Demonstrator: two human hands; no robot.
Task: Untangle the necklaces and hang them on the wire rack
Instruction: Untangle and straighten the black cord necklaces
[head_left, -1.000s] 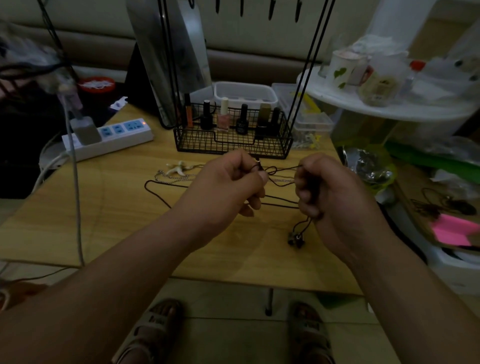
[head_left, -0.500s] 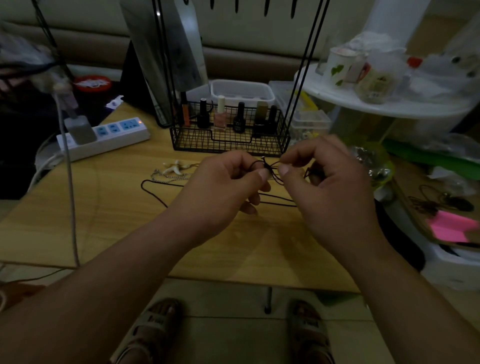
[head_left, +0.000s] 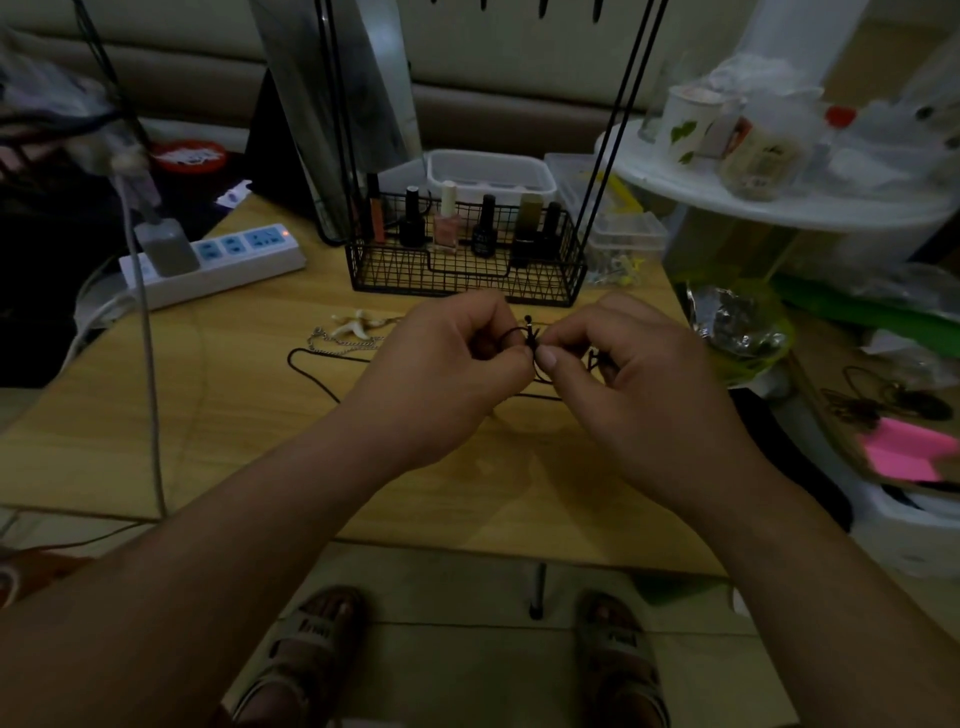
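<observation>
Closing in from three o'clock, my right hand (head_left: 641, 387) has left the fist it made a second ago and now meets my left hand (head_left: 441, 374) over the middle of the bench (head_left: 208, 426). Both hands pinch the knot of the black cord necklace (head_left: 528, 336) between thumb and forefinger, the thumb tips almost touching, the other fingers curled under. The cord's little pendant, which hung below my right hand before, is out of sight now. The rest of the cord trails away toward nine o'clock and lies in a loop on the wood.

At ten o'clock from my hands the silver chain necklace (head_left: 337, 340) lies flat with its pale starfish pendant (head_left: 356, 325), apart from the cord. At twelve o'clock stands the wire rack (head_left: 467, 270), its basket holding nail polish bottles (head_left: 447, 223), its black uprights rising out of view. A white power strip (head_left: 223, 260) sits at ten o'clock near the bench's far corner. Off the bench at two o'clock is a cluttered white round shelf (head_left: 779, 202); pink sticky notes (head_left: 904, 457) lie at three o'clock. The room is dim.
</observation>
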